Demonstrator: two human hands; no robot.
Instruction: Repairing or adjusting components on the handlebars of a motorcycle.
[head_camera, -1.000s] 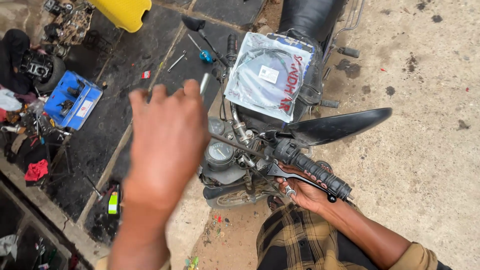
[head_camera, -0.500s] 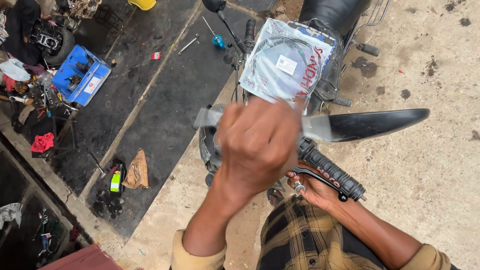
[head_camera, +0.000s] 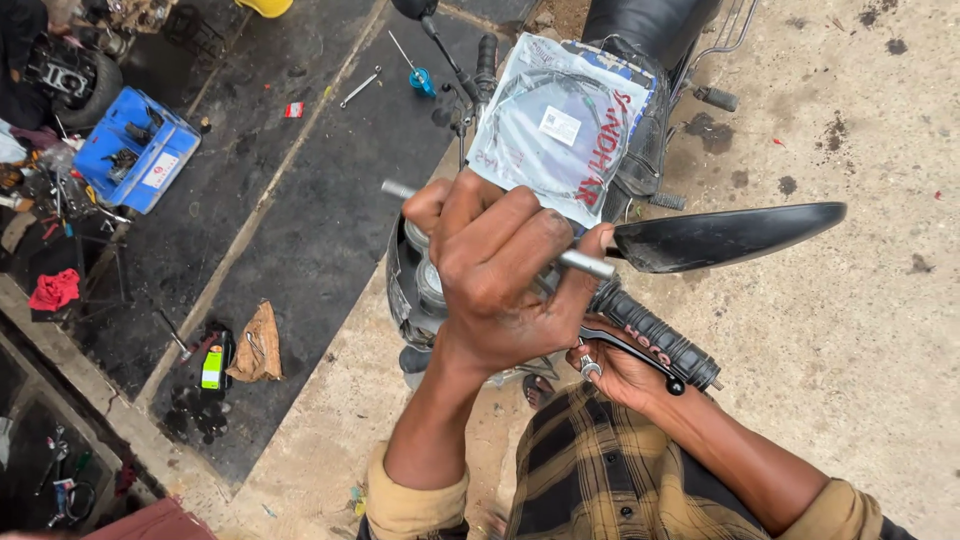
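My left hand (head_camera: 497, 272) is closed around a silver metal rod (head_camera: 585, 264), whose two ends stick out either side of the fist. It hovers over the motorcycle's gauges (head_camera: 428, 283) and handlebar. Below it, my right hand (head_camera: 622, 372) curls under the black brake lever (head_camera: 628, 350), next to the black rubber grip (head_camera: 655, 333). A small metal fitting (head_camera: 589, 369) shows at the fingers. A black mirror (head_camera: 730, 236) juts to the right. A clear plastic packet holding a coiled cable (head_camera: 560, 125) lies on the tank.
The motorcycle's black seat (head_camera: 650, 25) is at the top. A blue tray of parts (head_camera: 135, 150), a wrench (head_camera: 360, 86), a screwdriver (head_camera: 410, 65), a red rag (head_camera: 55, 290) and a crumpled brown rag (head_camera: 258, 345) lie on the dark floor at left. Bare concrete (head_camera: 850, 350) lies to the right.
My left hand has swung from the left, across and down over the handlebar, and is now a fist on the rod. My right hand has stayed at the lever.
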